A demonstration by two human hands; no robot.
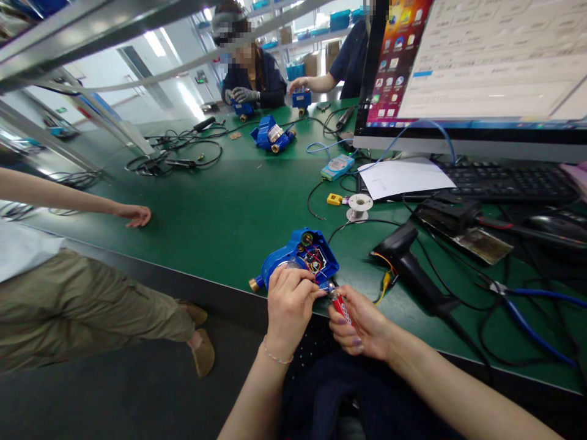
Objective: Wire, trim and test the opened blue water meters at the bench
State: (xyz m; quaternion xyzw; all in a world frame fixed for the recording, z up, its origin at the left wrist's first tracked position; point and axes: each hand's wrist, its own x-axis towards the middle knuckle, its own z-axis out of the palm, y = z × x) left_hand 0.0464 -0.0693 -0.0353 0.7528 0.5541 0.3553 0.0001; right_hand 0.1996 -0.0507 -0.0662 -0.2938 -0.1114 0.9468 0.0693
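A blue meter housing (279,252) lies at the front edge of the green table, its top open on coloured wires and a brass fitting at its left end. My left hand (291,299) rests on the housing with fingers bent and pressed together near its front; what they pinch, if anything, is too small to name. To the right, my right hand (362,324) is wrapped round a red lighter (342,308), whose metal top is beside the housing's front corner and close to my left fingertips.
The green table (220,208) holds a solder spool (358,208), a black scanner (413,269), blue-handled pliers (527,318), a keyboard (504,181) and another blue meter (273,135). A person's hand (135,214) touches the table at left; two people work across it.
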